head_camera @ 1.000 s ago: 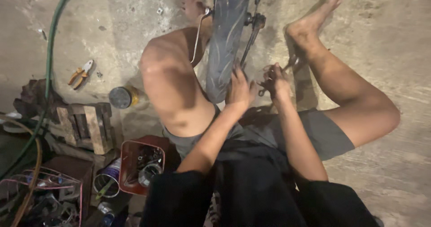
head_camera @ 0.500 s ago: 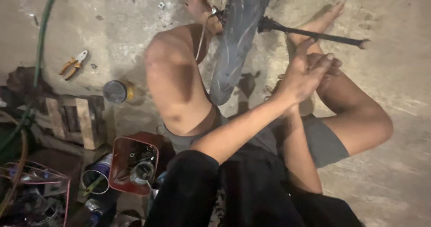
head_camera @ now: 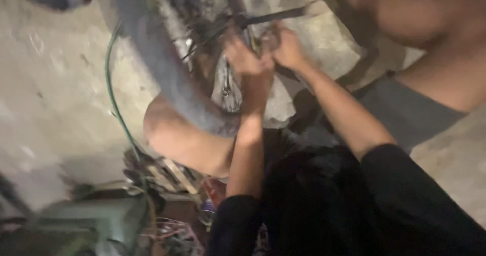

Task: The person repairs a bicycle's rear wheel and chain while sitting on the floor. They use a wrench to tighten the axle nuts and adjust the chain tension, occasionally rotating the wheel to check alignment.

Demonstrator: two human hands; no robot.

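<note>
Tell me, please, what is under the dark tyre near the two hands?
Under the tyre lies the person's bare knee on the concrete floor. Both hands, left hand and right hand, cover the wheel's centre, so that part is hidden.

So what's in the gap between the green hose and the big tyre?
In the head view, only bare concrete floor shows between the green hose and the tyre. The picture is blurry, so anything tiny there would not show.

The tyre (head_camera: pixel 167 79), green hose (head_camera: pixel 114 99) and bent knee (head_camera: pixel 167 134) crowd the left; bare concrete floor (head_camera: pixel 45 109) beyond lies open.
</note>
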